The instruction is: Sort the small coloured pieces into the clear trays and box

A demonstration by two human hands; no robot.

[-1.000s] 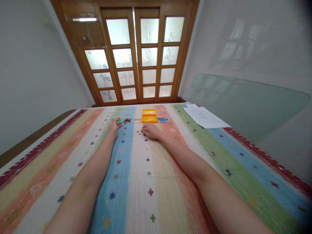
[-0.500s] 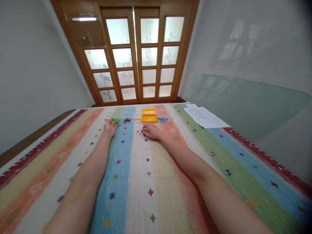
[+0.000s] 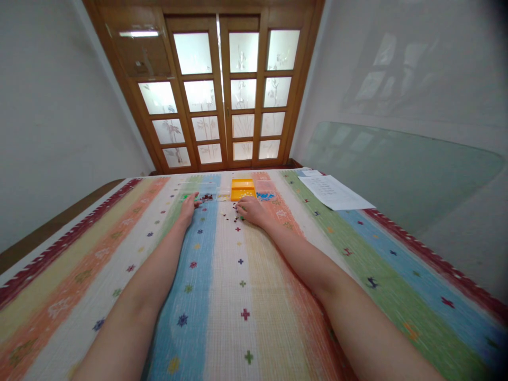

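My left hand (image 3: 189, 208) is at the clear compartment box on the left, palm turned inward, fingers stretched and thumb apart, with nothing visible in it. It partly covers the small green pieces (image 3: 184, 197) and lies beside the dark red pieces (image 3: 207, 197). My right hand (image 3: 253, 210) is bent over the cloth just in front of the yellow box (image 3: 243, 183), fingertips drawn together and pointing down-left. Whatever they pinch is too small to make out. Small loose dark pieces (image 3: 227, 216) lie on the cloth beside those fingertips. White pieces sit in the yellow box.
Blue pieces (image 3: 265, 196) lie in a clear box right of the yellow one. A printed paper sheet (image 3: 333, 191) rests at the table's far right. The striped tablecloth (image 3: 230, 296) covers the table; wooden glazed doors (image 3: 222, 95) stand behind it.
My left hand has moved right, from the green pieces toward the dark red ones. The right hand has shifted slightly right and away from me, uncovering more loose pieces.
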